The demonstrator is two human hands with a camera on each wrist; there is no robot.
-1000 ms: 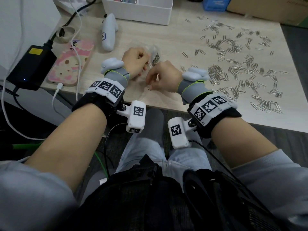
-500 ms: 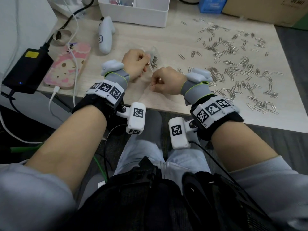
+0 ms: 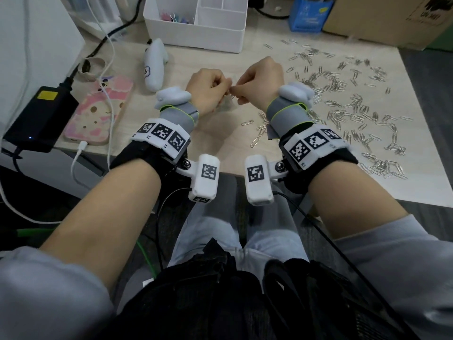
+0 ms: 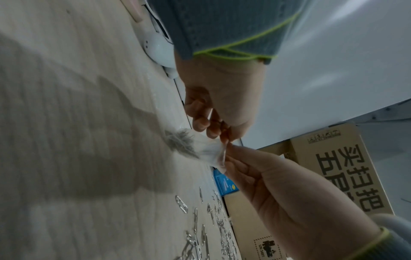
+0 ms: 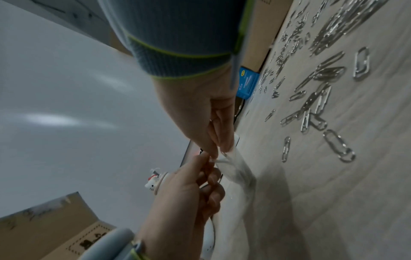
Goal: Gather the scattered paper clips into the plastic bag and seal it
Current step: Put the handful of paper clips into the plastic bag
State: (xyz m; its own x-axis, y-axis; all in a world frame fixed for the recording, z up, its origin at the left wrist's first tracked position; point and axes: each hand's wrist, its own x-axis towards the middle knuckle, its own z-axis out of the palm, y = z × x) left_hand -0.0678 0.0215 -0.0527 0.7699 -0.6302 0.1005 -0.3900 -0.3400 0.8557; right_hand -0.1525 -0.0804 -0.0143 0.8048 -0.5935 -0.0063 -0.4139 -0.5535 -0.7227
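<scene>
A small clear plastic bag (image 4: 209, 151) hangs between my hands over the wooden table (image 3: 220, 133), with a dark clump of paper clips (image 4: 181, 141) in its lower end. My left hand (image 3: 221, 88) pinches one end of the bag's top edge. My right hand (image 3: 241, 90) pinches that edge right beside it, the fingertips of both almost touching. In the head view the hands hide most of the bag. Several silver paper clips (image 3: 343, 114) lie scattered across the right half of the table.
A white desk organizer (image 3: 196, 33) stands at the back. A white handheld device (image 3: 154, 67), a phone in a pink case (image 3: 100, 111) and a black power adapter (image 3: 36, 116) with cables lie to the left. A blue box (image 3: 310, 13) and a cardboard box (image 3: 392, 18) stand back right.
My right hand has moved up and away from the table's front edge to meet the left hand at the bag's top edge. The hands now sit closer together.
</scene>
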